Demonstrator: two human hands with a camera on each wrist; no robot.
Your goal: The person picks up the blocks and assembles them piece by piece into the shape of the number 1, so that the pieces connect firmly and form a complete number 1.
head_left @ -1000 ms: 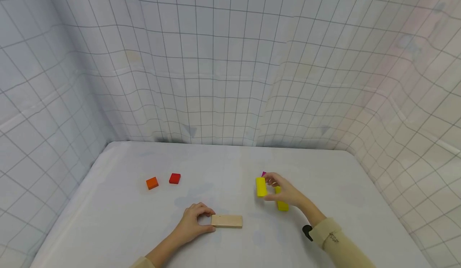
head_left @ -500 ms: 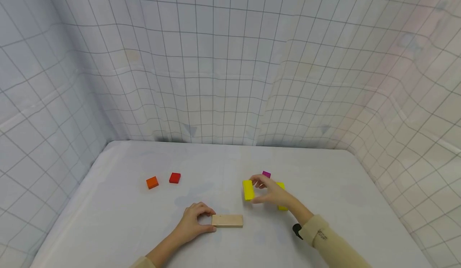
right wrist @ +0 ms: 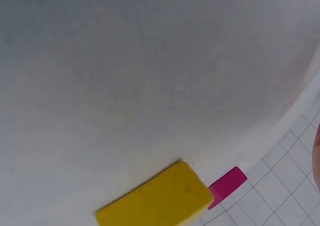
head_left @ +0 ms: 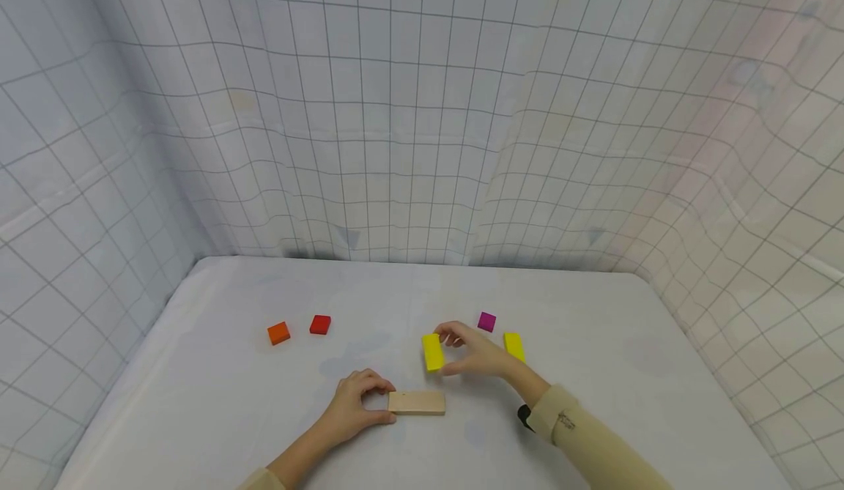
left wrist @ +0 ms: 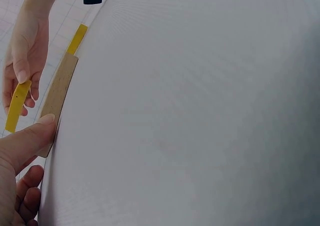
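Note:
My left hand (head_left: 352, 406) pinches the left end of a plain wooden block (head_left: 417, 403) lying flat on the white table. In the left wrist view, its thumb presses along the side of that wooden block (left wrist: 60, 86). Just behind and above the wood, my right hand (head_left: 480, 354) holds a yellow rectangular block (head_left: 432, 352) between thumb and fingers, raised over the table. A second yellow block (head_left: 513, 346) lies on the cloth, partly hidden by the right wrist. Beside it is a small magenta block (head_left: 486, 321).
Toward the back left sit a small orange block (head_left: 279, 333) and a small red block (head_left: 320, 324). White cloth covers the table (head_left: 217, 417). Grid-patterned curtains (head_left: 422, 146) hang behind and along both sides.
The right hand has carried the yellow block leftward, from near the magenta block to just behind the wooden block. The magenta block is now uncovered. The left hand stays put.

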